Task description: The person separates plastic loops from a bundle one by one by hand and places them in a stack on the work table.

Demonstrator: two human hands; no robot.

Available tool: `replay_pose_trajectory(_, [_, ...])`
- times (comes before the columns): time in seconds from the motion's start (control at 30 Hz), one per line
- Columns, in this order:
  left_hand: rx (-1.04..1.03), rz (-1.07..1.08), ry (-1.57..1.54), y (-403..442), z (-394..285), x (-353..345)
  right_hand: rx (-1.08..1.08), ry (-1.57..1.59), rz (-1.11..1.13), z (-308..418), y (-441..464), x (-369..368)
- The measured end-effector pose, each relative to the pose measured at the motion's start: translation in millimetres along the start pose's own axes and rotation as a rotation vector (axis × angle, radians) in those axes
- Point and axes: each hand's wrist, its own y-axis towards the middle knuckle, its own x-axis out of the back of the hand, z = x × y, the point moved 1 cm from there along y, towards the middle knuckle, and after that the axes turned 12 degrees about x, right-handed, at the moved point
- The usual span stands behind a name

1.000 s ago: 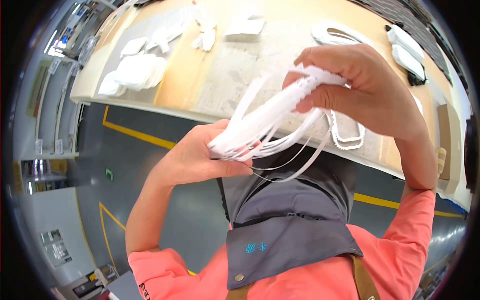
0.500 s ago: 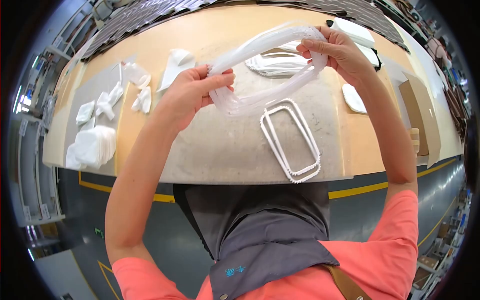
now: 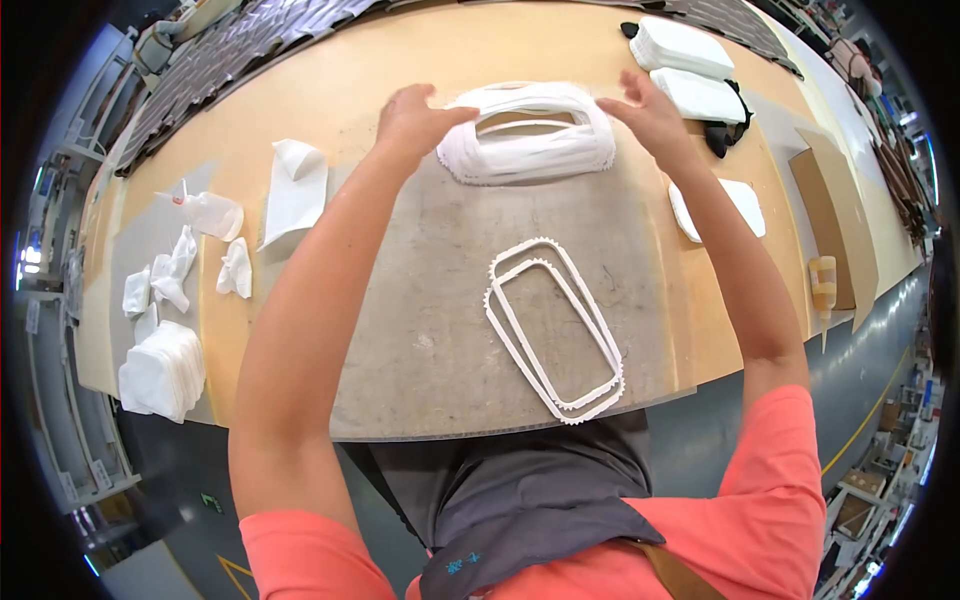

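Observation:
A thick stack of white rectangular frames [image 3: 540,160] lies on the far middle of the table. At its left end is my left hand [image 3: 415,122], thumb and fingers apart, the thumb tip by the stack's edge. My right hand [image 3: 648,112] is at the right end, fingers spread, its thumb close to the stack; whether either thumb touches it I cannot tell. Neither hand holds anything. Nearer to me, two thin white frames with toothed edges [image 3: 571,398] lie overlapping on the grey board [image 3: 420,340].
White pads [image 3: 165,372] are stacked at the left, near crumpled white pieces [image 3: 176,268] and a white sheet [image 3: 297,190]. More white pads [image 3: 685,50] lie at the back right. A cardboard piece [image 3: 825,215] and a small bottle [image 3: 823,282] are at the right.
The bundle of white frames has gone from between my raised hands down onto the other frames at the back. Both hands have let go and opened.

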Motion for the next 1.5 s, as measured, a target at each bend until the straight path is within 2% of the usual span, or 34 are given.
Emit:
replay_pose_trajectory(0.03, [-0.060, -0.055, 0.080, -1, 1, 4, 0.102, 0.027, -0.052, 5, -4, 5])
replay_pose_trajectory(0.07, [-0.069, -0.026, 0.062, -5, 7, 9, 0.162, -0.054, -0.045, 8, -11, 14])
replay_pose_trajectory(0.13, [-0.079, 0.043, 0.024, -33, 8, 28, 0.192, 0.024, -0.008, 52, -41, 32])
replay_pose_trajectory(0.23, [-0.111, 0.109, 0.012, -72, 31, 44, 0.065, 0.226, 0.250, 93, -95, 40])
replay_pose_trajectory(0.33, [-0.146, 0.198, -0.013, -115, 55, 55, 0.072, 0.208, 0.440, 123, -147, 32])
replay_pose_trajectory(0.37, [-0.102, 0.214, -0.072, -132, 61, 58, 0.045, 0.216, 0.490, 134, -159, 27])
replay_pose_trajectory(0.43, [-0.018, 0.238, -0.193, -166, 72, 63, 0.133, 0.199, 0.506, 144, -181, 14])
replay_pose_trajectory(0.57, [-0.031, 0.195, -0.268, -226, 96, 67, 0.267, 0.010, 0.514, 156, -201, -10])
replay_pose_trajectory(0.7, [-0.060, 0.167, -0.278, -273, 106, 68, 0.282, -0.114, 0.415, 163, -212, -27])
replay_pose_trajectory(0.9, [-0.057, 0.123, -0.384, -312, 117, 57, 0.250, -0.147, 0.381, 167, -215, -35])
replay_pose_trajectory(1.0, [-0.029, 0.131, -0.431, -323, 119, 55, 0.167, -0.041, 0.376, 168, -212, -30])
replay_pose_trajectory(1.1, [0.000, 0.132, -0.459, -330, 117, 59, -0.114, 0.130, 0.455, 172, -207, -12])
replay_pose_trajectory(1.2, [0.005, 0.124, -0.489, -336, 116, 58, -0.436, 0.627, 0.414, 161, -202, 1])
replay_pose_trajectory(1.23, [0.002, 0.126, -0.491, -337, 116, 58, -0.468, 0.715, 0.437, 153, -200, 8])
replay_pose_trajectory(1.33, [-0.009, 0.138, -0.493, -342, 113, 56, -0.600, 1.038, 0.289, 145, -203, 19])
replay_pose_trajectory(1.47, [-0.023, 0.166, -0.513, -349, 108, 50, -0.657, 1.257, 0.229, 141, -209, 32])
replay_pose_trajectory(1.5, [-0.029, 0.174, -0.518, -350, 107, 48, -0.615, 1.213, 0.226, 143, -211, 33])
